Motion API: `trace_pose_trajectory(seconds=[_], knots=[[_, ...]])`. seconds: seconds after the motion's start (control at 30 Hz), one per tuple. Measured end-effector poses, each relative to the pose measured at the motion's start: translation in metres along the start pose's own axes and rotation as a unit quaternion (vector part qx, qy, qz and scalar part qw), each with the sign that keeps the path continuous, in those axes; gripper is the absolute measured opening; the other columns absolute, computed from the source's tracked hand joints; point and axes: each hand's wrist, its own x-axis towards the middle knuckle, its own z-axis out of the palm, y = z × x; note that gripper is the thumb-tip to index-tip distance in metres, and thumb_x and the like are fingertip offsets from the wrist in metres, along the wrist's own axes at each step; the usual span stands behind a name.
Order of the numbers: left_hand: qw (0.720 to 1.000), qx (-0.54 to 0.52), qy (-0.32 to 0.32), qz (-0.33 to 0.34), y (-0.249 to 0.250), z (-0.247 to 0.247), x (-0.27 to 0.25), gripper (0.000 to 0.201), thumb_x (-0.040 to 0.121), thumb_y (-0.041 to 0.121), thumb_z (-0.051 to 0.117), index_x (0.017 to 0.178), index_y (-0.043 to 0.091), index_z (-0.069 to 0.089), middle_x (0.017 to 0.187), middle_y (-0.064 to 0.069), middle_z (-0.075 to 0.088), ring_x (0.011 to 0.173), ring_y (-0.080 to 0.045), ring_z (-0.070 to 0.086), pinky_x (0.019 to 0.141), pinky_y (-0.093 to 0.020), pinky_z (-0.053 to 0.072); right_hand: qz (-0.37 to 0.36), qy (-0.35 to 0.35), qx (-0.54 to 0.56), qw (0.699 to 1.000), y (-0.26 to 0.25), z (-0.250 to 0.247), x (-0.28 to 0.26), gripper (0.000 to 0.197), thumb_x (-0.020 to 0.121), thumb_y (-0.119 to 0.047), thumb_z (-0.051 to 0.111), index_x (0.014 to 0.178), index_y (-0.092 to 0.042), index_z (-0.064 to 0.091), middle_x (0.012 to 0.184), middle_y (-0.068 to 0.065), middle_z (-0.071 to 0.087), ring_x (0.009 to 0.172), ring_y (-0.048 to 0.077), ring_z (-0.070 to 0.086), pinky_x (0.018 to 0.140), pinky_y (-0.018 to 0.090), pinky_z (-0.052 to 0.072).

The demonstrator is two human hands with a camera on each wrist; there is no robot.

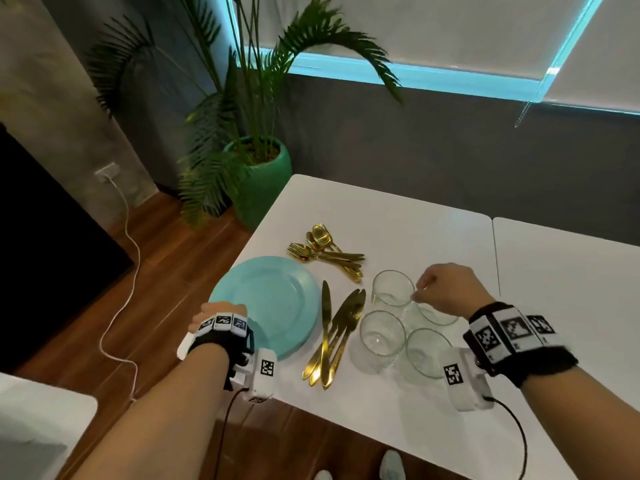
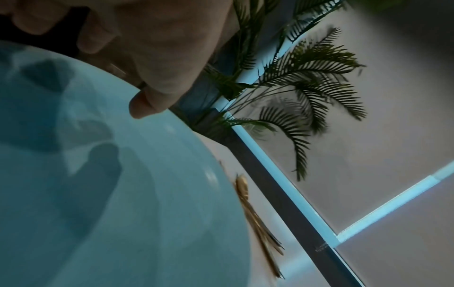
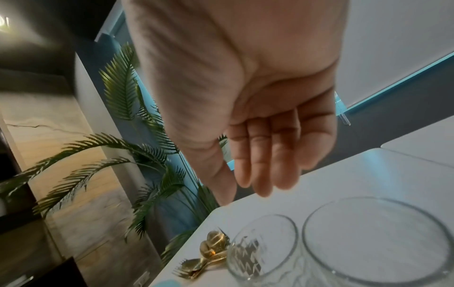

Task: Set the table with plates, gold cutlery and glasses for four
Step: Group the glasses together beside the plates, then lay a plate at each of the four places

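head view, counter: white counter (image 1: 398,216) with everything bunched near the front left corner
head view, plates: teal stack of plates (image 1: 270,299) right at the counter's left edge
head view, left hand: left hand (image 1: 216,315) sits on the near rim of the plates, fingers go under or over the edge, hard to see from here
head view, knives: gold knives (image 1: 337,327) fanned out just right of the plates
head view, forks and spoons: gold forks and spoons (image 1: 325,252) piled behind the plates, bit further back
head view, glasses: four clear glasses (image 1: 382,336) clustered right of the knives
head view, right hand: right hand (image 1: 446,289) over the back right glass, fingertips down at its rim
head view, extras: potted palm (image 1: 256,161) off the far left corner, white cable (image 1: 121,271) on the wood floor
left wrist view: thumb on top of the teal rim, other fingers (image 2: 93,36) curled below it, so it's pinching the plates; gold cutlery peeks past the edge
right wrist view: fingers (image 3: 260,155) hang straight and loose above the glasses, not gripping anything, no clear contact; forks and spoons sit behind the smaller-looking glass
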Motion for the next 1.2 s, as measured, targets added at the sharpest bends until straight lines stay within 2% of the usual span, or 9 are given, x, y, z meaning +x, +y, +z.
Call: trace_pose_trajectory(seconds=[0.2,0.37,0.5,0.6,0.8,0.9,1.0,1.1,1.2], knots=[[0.990,0.104,-0.065,0.074,-0.002,-0.001,-0.001,0.042,0.069,0.018,0.059,0.111,0.014,0.063,0.117,-0.011,0.063,0.105,-0.035,0.062,0.086,-0.039,0.056,-0.030,0.006,0.022,0.999,-0.035,0.015,0.020,0.010,0.080,-0.028,0.068,0.083,-0.022,0.061,0.088,-0.006,0.058,0.092,0.012,0.053,0.078,0.019,0.038],[0.993,-0.076,-0.093,0.021,-0.017,0.005,0.005,0.036,0.067,0.018,0.062,0.102,0.019,0.067,0.097,-0.008,0.069,0.073,-0.025,0.070,0.067,-0.030,0.059,-0.045,0.004,0.041,0.998,-0.051,0.024,0.028,0.011,0.082,-0.028,0.068,0.089,-0.019,0.066,0.089,-0.007,0.060,0.088,0.008,0.050,0.079,0.018,0.038],[0.917,-0.375,-0.080,-0.104,-0.029,0.007,0.030,0.035,0.085,0.028,0.057,0.108,0.001,0.062,0.120,-0.022,0.059,0.091,-0.034,0.063,0.086,-0.036,0.051,-0.054,-0.010,0.058,0.997,-0.055,0.024,0.028,0.012,0.082,-0.027,0.069,0.090,-0.019,0.065,0.087,-0.007,0.058,0.087,0.010,0.053,0.081,0.021,0.045],[0.830,-0.541,-0.083,-0.111,-0.040,0.017,0.047,0.054,0.079,0.029,0.066,0.118,-0.007,0.054,0.111,-0.025,0.065,0.096,-0.041,0.066,0.091,-0.055,0.050,-0.051,-0.025,0.086,0.995,-0.057,0.024,0.026,0.010,0.081,-0.026,0.069,0.087,-0.021,0.063,0.086,-0.006,0.060,0.089,0.012,0.058,0.090,0.029,0.052],[0.766,-0.642,-0.006,-0.036,-0.031,-0.026,0.012,0.037,0.090,0.018,0.058,0.118,-0.002,0.045,0.112,-0.020,0.063,0.082,-0.035,0.064,0.085,-0.054,0.052,-0.054,-0.023,0.125,0.990,-0.063,0.015,0.018,0.007,0.084,-0.025,0.067,0.086,-0.023,0.061,0.087,-0.005,0.062,0.087,0.014,0.059,0.086,0.028,0.050],[0.707,-0.707,-0.006,-0.002,-0.021,-0.049,-0.005,0.034,0.095,0.011,0.051,0.126,0.003,0.040,0.111,-0.017,0.057,0.077,-0.031,0.061,0.074,-0.046,0.051,-0.032,0.000,0.182,0.983,-0.064,0.009,0.015,0.022,0.089,-0.033,0.060,0.107,-0.020,0.059,0.103,0.001,0.065,0.093,0.019,0.062,0.084,0.032,0.053],[0.665,-0.744,-0.036,0.054,0.007,-0.072,-0.023,0.040,0.095,0.010,0.049,0.133,0.010,0.037,0.116,-0.013,0.056,0.078,-0.025,0.062,0.065,-0.041,0.051,-0.003,0.021,0.302,0.953,-0.068,-0.005,0.010,0.045,0.093,-0.047,0.047,0.128,-0.019,0.046,0.114,0.003,0.057,0.091,0.021,0.063,0.063,0.026,0.051],[0.650,-0.751,-0.068,0.097,0.051,-0.090,-0.047,0.040,0.094,0.008,0.050,0.133,0.012,0.038,0.115,-0.012,0.056,0.078,-0.023,0.060,0.063,-0.038,0.049,0.002,0.050,0.414,0.909,-0.066,-0.025,0.008,0.051,0.094,-0.052,0.041,0.131,-0.016,0.043,0.115,0.004,0.055,0.084,0.020,0.062,0.062,0.028,0.050],[0.646,-0.741,-0.113,0.143,0.096,-0.092,-0.070,0.033,0.093,0.007,0.051,0.124,0.014,0.041,0.110,-0.011,0.060,0.080,-0.025,0.062,0.069,-0.039,0.052,0.009,0.117,0.422,0.899,-0.045,-0.045,0.008,0.051,0.087,-0.040,0.062,0.127,-0.011,0.051,0.109,0.006,0.063,0.088,0.021,0.064,0.070,0.033,0.053]])
